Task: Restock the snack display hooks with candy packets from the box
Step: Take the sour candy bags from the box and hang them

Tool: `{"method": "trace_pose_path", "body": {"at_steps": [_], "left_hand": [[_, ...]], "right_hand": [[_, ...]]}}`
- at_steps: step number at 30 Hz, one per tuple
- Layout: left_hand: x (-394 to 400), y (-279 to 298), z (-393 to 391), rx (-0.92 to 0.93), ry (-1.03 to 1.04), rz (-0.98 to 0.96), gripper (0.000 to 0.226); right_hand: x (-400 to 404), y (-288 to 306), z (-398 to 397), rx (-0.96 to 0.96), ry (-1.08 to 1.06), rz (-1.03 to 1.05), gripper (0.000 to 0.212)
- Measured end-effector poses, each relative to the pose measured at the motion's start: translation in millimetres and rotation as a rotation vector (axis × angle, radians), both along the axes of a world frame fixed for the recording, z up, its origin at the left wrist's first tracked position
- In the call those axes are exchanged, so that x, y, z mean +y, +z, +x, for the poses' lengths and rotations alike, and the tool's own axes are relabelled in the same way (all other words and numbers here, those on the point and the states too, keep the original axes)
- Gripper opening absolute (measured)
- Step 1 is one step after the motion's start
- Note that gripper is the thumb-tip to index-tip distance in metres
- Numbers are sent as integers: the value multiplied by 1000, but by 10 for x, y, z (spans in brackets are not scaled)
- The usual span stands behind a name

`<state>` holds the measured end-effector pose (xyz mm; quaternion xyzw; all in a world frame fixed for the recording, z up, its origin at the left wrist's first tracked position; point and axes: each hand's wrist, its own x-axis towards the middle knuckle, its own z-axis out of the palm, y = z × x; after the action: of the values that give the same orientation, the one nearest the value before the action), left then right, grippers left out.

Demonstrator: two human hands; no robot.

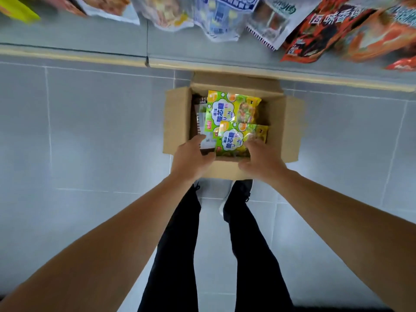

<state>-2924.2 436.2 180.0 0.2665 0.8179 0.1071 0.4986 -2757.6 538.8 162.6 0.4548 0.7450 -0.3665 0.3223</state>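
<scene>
— What's under you?

— Grey tiled floor (94, 136), snack bags (326, 30) hanging on the display above, and an open cardboard box (290, 131) at my feet.

— And the candy?

— Two green candy packets (231, 109) lie in the box. My left hand (191, 158) and right hand (261, 161) curl around the nearer packet (231, 140), one on each side edge.
</scene>
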Motion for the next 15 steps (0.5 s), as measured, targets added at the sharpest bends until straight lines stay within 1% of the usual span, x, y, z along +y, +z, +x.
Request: {"method": "trace_pose_path", "body": {"at_steps": [2,6,10,13,15], "left_hand": [[12,-368,55,-35,51,-26,62],[90,-1318,192,-70,141,-55,62],[178,-2088,273,-96,159,-72,62],[263,-2572,315,-94,171,-67,58],[335,-2875,353,-106,147,-77,47]], "right_hand": [[53,-385,41,-9,10,-12,66],[208,-1363,174,-33,-8,-33,63],[392,-2156,257,-33,-44,-11,69],[562,-2650,271,-21,-81,29,70],[670,-2910,260,1,-93,67,74]]}}
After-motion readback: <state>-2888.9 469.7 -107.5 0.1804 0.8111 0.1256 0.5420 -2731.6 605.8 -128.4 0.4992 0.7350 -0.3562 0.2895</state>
